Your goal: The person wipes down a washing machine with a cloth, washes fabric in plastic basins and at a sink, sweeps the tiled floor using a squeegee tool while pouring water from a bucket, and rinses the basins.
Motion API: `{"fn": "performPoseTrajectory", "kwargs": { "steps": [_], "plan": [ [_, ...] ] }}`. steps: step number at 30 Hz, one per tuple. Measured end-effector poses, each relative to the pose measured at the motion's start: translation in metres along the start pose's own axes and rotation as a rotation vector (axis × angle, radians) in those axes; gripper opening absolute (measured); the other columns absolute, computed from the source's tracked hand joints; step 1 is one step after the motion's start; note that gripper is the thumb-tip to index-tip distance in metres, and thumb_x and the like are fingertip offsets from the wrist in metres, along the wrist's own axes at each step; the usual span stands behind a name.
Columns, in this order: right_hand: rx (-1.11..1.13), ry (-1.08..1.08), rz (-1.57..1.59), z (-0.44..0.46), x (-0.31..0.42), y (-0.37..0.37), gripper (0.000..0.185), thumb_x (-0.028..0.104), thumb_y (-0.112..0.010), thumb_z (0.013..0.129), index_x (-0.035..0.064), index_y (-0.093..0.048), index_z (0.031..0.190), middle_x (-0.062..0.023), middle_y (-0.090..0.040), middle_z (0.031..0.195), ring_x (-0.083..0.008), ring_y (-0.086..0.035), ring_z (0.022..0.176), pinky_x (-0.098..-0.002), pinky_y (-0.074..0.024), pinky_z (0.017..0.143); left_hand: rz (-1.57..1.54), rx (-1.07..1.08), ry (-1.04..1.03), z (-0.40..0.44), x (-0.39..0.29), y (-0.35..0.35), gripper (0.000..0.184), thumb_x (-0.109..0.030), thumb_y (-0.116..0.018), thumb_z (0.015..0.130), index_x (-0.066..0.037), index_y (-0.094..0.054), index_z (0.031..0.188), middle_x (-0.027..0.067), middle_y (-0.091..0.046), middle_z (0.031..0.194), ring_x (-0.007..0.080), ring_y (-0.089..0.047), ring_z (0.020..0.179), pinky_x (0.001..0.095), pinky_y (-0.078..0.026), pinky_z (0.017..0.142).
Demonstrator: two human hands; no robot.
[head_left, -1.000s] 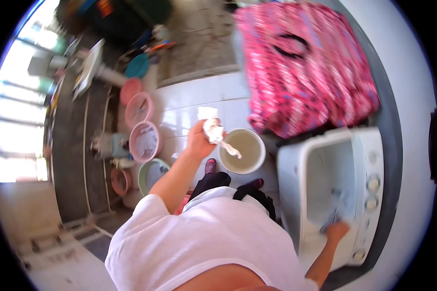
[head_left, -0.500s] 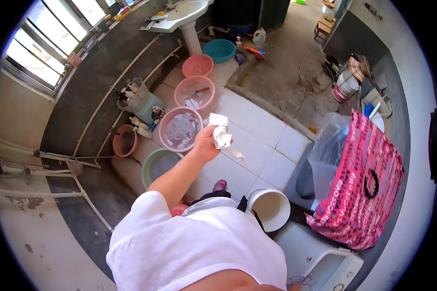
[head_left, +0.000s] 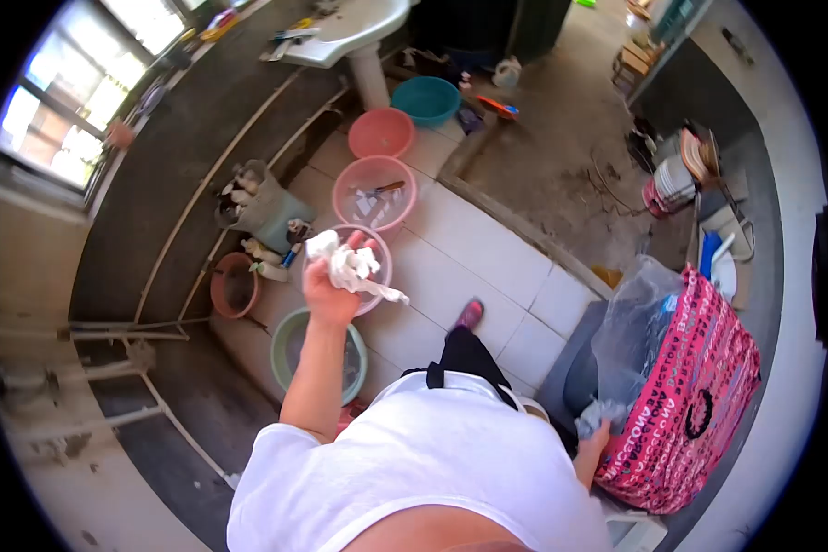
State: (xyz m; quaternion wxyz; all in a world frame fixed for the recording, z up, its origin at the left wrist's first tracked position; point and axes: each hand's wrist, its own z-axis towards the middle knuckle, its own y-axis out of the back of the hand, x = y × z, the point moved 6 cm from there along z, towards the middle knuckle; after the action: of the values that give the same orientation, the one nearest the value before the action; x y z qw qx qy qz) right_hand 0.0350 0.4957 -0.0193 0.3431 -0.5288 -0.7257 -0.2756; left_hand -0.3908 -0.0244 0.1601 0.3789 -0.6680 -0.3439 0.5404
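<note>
My left hand (head_left: 333,293), palm up with curled fingers, grips a crumpled wet-looking white cloth (head_left: 350,264). One end of the cloth hangs to the right. Below this hand is a pink basin (head_left: 388,262), mostly covered by the hand and cloth. A green basin (head_left: 364,357) stands by my left forearm. At the right, my right hand (head_left: 597,443) is closed on a bunched grey-blue cloth (head_left: 598,419). That hand is beside a pink patterned cover (head_left: 685,405) and a clear plastic sheet (head_left: 630,322).
A pink basin with a brush in it (head_left: 337,198), another pink basin (head_left: 382,133) and a teal basin (head_left: 426,101) line the floor toward the sink (head_left: 340,37). Bottles fill a basket (head_left: 258,198) by the left wall. A low ledge (head_left: 524,232) crosses the tiles.
My left hand has moved left with the white cloth and turned palm up. My right hand has come into view with the grey-blue cloth. My foot has shifted right; the white bucket is now mostly hidden.
</note>
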Motion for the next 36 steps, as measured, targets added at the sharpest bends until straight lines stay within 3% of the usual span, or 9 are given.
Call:
{"fn": "performPoseTrajectory", "kwargs": {
  "steps": [5, 12, 21, 22, 24, 27, 29, 32, 36],
  "plan": [
    [-0.019, -0.027, -0.056, 0.049, 0.007, -0.088, 0.029, 0.022, -0.050, 0.071, -0.0006, -0.054, 0.088, -0.0087, -0.056, 0.080, -0.0198, -0.056, 0.074, -0.0315, -0.0447, 0.064, -0.189, 0.134, 0.062, 0.059, 0.002, -0.018, 0.053, -0.024, -0.046, 0.078, -0.005, -0.029, 0.124, 0.0179, -0.015, 0.134, 0.0378, -0.017, 0.122, 0.0505, -0.035, 0.088],
    [-0.042, -0.048, -0.183, 0.135, 0.041, -0.211, 0.030, 0.021, -0.051, 0.071, -0.0018, -0.053, 0.090, -0.0093, -0.056, 0.079, -0.0194, -0.054, 0.071, -0.0308, -0.0426, 0.063, -0.153, -0.011, 0.199, 0.193, 0.019, -0.016, 0.035, 0.002, -0.043, 0.069, -0.002, -0.044, 0.104, 0.0126, -0.051, 0.091, 0.0203, -0.053, 0.081, 0.0278, -0.044, 0.059],
    [-0.124, -0.046, -0.331, 0.162, 0.099, -0.297, 0.026, 0.021, -0.051, 0.072, -0.0024, -0.055, 0.084, -0.0096, -0.055, 0.079, -0.0183, -0.053, 0.072, -0.0305, -0.0427, 0.062, 0.309, -0.416, 0.094, 0.342, 0.067, -0.063, 0.040, -0.049, -0.035, 0.081, -0.012, -0.049, 0.083, 0.0051, -0.050, 0.066, 0.0170, -0.049, 0.056, 0.0263, -0.039, 0.039],
    [-0.158, -0.015, -0.438, 0.144, 0.121, -0.315, 0.029, 0.023, -0.051, 0.071, -0.0032, -0.054, 0.082, -0.0113, -0.055, 0.078, -0.0195, -0.053, 0.071, -0.0311, -0.0422, 0.061, 0.344, -0.480, 0.087, 0.367, 0.078, -0.068, 0.033, -0.042, -0.036, 0.082, -0.011, -0.047, 0.077, 0.0040, -0.049, 0.064, 0.0156, -0.048, 0.054, 0.0249, -0.037, 0.037],
    [-0.217, 0.003, -0.525, 0.137, 0.131, -0.338, 0.032, 0.026, -0.050, 0.070, -0.0040, -0.054, 0.081, -0.0129, -0.055, 0.078, -0.0207, -0.053, 0.070, -0.0316, -0.0418, 0.060, 0.526, -0.149, 0.072, 0.436, 0.093, -0.062, 0.021, -0.030, -0.040, 0.083, -0.013, -0.047, 0.073, 0.0034, -0.047, 0.060, 0.0143, -0.047, 0.049, 0.0238, -0.038, 0.038],
    [-0.320, -0.115, -0.443, 0.130, 0.122, -0.355, 0.036, 0.029, -0.048, 0.069, -0.0048, -0.054, 0.081, -0.0154, -0.054, 0.073, -0.0236, -0.053, 0.067, -0.0329, -0.0411, 0.058, 0.539, -0.412, 0.374, 0.492, 0.170, -0.113, 0.016, -0.027, -0.041, 0.078, -0.013, -0.045, 0.072, 0.0019, -0.044, 0.060, 0.0204, -0.047, 0.049, 0.0399, -0.045, 0.045],
    [-0.376, -0.216, -0.276, 0.120, 0.115, -0.373, 0.035, 0.024, -0.050, 0.068, -0.0072, -0.054, 0.083, -0.0105, -0.054, 0.070, -0.0193, -0.051, 0.061, -0.0321, -0.0411, 0.055, 0.503, -0.280, 0.660, 0.543, 0.212, -0.046, 0.022, -0.030, -0.042, 0.077, -0.011, -0.047, 0.085, 0.0057, -0.043, 0.068, 0.0266, -0.049, 0.053, 0.0504, -0.047, 0.051],
    [-0.426, -0.272, -0.133, 0.104, 0.120, -0.412, 0.036, 0.025, -0.049, 0.068, -0.0082, -0.054, 0.082, -0.0112, -0.055, 0.072, -0.0203, -0.053, 0.063, -0.0321, -0.0420, 0.055, 0.982, -0.165, 0.901, 0.579, 0.263, -0.002, 0.033, -0.023, -0.046, 0.081, -0.004, -0.045, 0.107, 0.0111, -0.052, 0.092, 0.0265, -0.053, 0.080, 0.0405, -0.048, 0.063],
    [-0.509, -0.392, -0.001, 0.118, 0.049, -0.436, 0.037, 0.025, -0.048, 0.069, -0.0083, -0.055, 0.082, -0.0141, -0.056, 0.073, -0.0204, -0.053, 0.064, -0.0320, -0.0420, 0.053, 1.489, 0.250, 1.000, 0.643, 0.299, -0.028, 0.028, -0.019, -0.049, 0.078, -0.004, -0.050, 0.102, 0.0107, -0.055, 0.091, 0.0225, -0.054, 0.079, 0.0353, -0.046, 0.065]
  ]
}}
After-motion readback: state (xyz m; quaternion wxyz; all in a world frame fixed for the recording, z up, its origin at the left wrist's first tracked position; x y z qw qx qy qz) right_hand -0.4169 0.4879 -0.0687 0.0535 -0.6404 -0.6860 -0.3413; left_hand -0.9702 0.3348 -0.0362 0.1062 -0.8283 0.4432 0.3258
